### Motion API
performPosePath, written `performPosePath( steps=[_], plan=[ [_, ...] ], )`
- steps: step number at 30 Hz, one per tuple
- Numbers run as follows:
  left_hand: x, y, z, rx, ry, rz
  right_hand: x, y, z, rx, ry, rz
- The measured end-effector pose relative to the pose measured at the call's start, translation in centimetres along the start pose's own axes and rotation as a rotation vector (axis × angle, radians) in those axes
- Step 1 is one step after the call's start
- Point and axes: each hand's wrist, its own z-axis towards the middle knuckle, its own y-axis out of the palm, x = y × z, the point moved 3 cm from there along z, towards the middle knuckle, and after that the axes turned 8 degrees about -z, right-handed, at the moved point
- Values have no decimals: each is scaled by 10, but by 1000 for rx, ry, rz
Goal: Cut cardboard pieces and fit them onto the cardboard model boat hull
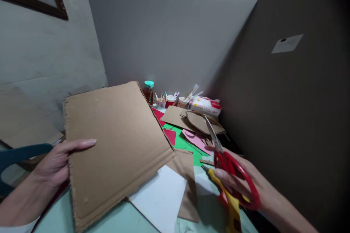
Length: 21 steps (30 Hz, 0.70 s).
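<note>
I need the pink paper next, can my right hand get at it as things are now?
Probably not freely: the right hand is full, gripping red scissors and a yellow knife. The pink paper lies uncovered just beyond the blades.

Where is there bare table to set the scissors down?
Bare table shows only between the white sheet and the right hand holding the scissors. Behind it lie crowded paper scraps and cups. The left hand holds the cardboard sheet.
</note>
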Motion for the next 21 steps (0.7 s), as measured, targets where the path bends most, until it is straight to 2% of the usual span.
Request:
performPosePath(
  steps=[3, 5, 9, 16, 21],
  plan=[
    [-2, -2, 0, -105, -53, 12, -12, 24, 0, -110, -30, 167],
    [-3, -2, -4, -153, -55, 17, -17, 30, 0, -64, -63, 250],
    [-4, 4, -17, -313, -35, 55, -23, 32, 4, 62, -22, 350],
    [-4, 17, -28, -493, -73, 196, -31, 23, 24, 79, -177, 247],
    [-11, 35, -26, -594, -193, 298, -44, 32, 31, 46, -221, 307]
  ],
)
